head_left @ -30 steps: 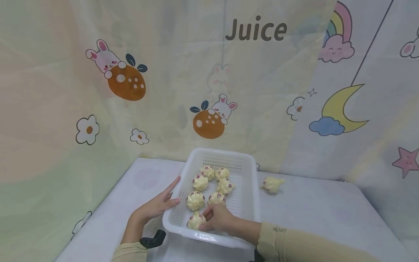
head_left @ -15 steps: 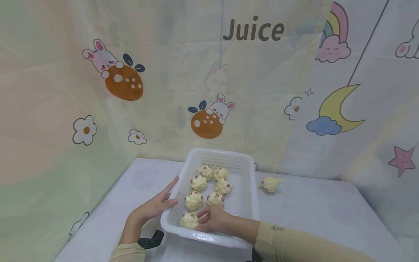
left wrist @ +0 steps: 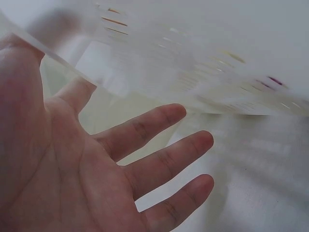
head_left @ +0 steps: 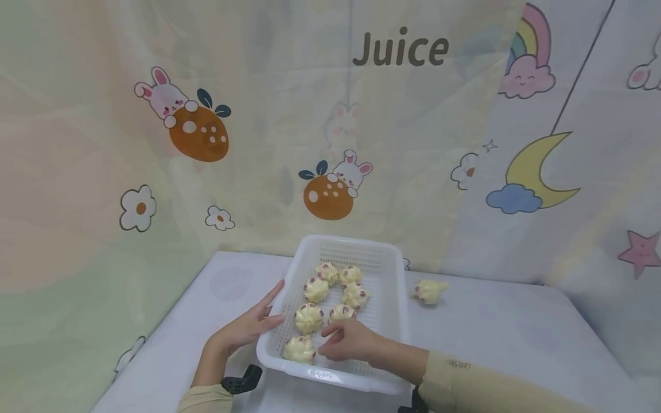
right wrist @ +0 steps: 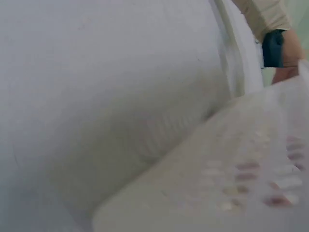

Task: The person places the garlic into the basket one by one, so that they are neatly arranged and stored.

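Note:
A white perforated plastic basket [head_left: 404, 321] holds several pale yellow, ribbed garlic bulbs with purple marks, standing mostly in two rows. My left hand [head_left: 242, 331] rests against the basket's left rim, fingers spread and straight; its palm [left wrist: 72, 159] faces the basket wall [left wrist: 145, 58] in the left wrist view. Inside the basket, my right hand [head_left: 351, 342] hovers loosely bent, with nothing between its fingertips. Just left of them sits the nearest garlic bulb [head_left: 299, 349], in the front left corner. The right hand itself is out of sight in the right wrist view, where the blurred basket wall [right wrist: 207, 183] shows.
One more garlic bulb [head_left: 430, 291] lies on the white table [head_left: 496, 338], right of the basket. A printed cloth backdrop [head_left: 258, 115] hangs directly behind the table. Dark wrist straps [head_left: 242, 378] sit on both wrists.
The front garlic bulb has shifted left into the corner and turned. My right hand has let go of it and drawn slightly back to the right. The left hand has stayed at the rim.

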Action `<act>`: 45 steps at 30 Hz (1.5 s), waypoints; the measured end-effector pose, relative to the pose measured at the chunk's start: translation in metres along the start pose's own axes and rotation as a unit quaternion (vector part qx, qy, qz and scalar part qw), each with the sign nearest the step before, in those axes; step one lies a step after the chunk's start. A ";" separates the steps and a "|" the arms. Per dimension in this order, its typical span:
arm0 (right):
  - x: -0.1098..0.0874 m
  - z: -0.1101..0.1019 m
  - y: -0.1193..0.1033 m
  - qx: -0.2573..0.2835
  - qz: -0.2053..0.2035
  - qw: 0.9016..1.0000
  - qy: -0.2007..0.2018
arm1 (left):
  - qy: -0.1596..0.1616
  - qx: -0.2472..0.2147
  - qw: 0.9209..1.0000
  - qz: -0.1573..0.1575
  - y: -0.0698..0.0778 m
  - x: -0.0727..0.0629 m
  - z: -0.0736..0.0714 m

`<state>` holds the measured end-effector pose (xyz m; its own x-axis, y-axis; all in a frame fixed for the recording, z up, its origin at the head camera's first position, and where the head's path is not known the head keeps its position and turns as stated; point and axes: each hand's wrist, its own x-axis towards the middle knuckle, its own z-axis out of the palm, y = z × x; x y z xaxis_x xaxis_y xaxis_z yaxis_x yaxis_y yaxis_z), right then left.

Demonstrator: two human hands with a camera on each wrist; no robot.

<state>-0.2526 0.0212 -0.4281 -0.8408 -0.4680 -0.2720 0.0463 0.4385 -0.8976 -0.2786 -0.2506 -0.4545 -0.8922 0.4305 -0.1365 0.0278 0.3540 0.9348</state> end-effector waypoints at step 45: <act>0.068 -0.073 0.002 -0.313 0.006 0.926 0.211 | 0.001 0.005 1.000 0.003 0.004 -0.003 0.002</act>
<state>-0.3492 0.0461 -0.4236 -0.9844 -0.1761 -0.0029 -0.1530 0.8628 -0.4818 -0.2750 -0.2490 -0.4508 -0.8925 0.4315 -0.1313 0.0369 0.3600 0.9322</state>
